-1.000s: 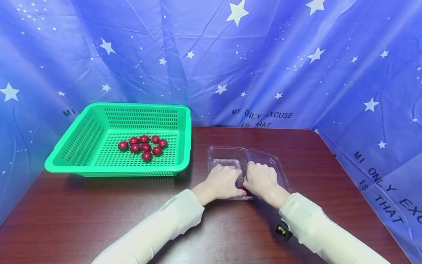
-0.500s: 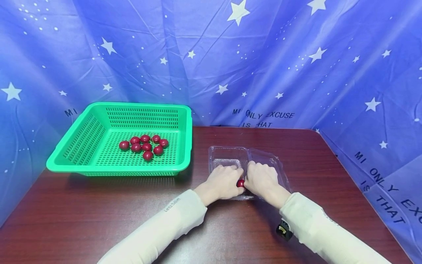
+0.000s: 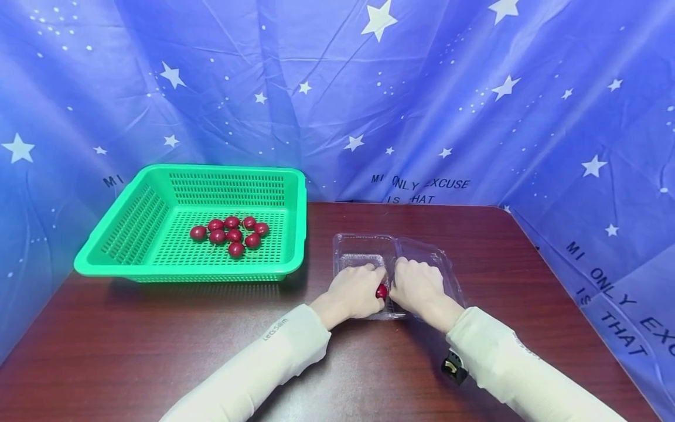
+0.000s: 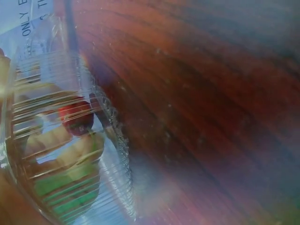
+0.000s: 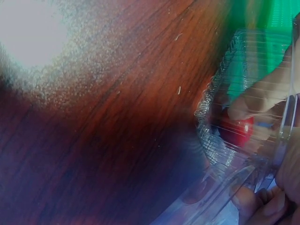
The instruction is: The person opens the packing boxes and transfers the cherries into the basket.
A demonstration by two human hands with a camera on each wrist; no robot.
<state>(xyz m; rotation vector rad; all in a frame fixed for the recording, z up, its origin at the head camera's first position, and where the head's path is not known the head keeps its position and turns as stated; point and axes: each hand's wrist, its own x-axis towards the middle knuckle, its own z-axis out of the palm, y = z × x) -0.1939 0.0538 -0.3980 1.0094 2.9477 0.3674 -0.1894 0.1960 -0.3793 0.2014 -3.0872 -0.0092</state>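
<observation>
One dark red cherry (image 3: 382,291) is between the thumb and fingers of my left hand (image 3: 355,291), inside the clear plastic clamshell box (image 3: 364,241). Through the box's ribbed wall, the left wrist view shows this cherry (image 4: 77,117) with fingers around it. My right hand (image 3: 419,287) grips the box where the tray meets its opened lid (image 3: 440,258); its curled fingers (image 5: 269,204) show low in the right wrist view. Several more cherries (image 3: 234,235) with thin stems lie in the green basket (image 3: 190,271) to the left. Both hands cover much of the box's near half.
The brown wooden table (image 3: 337,363) carries both basket and box. Behind and to the right hangs a blue curtain (image 3: 327,117) with white stars. A small black device (image 3: 453,368) sits at the right sleeve.
The cherry has shifted up and slightly left, away from the right hand and into the left hand's fingers. My right hand and the basket have stayed in place.
</observation>
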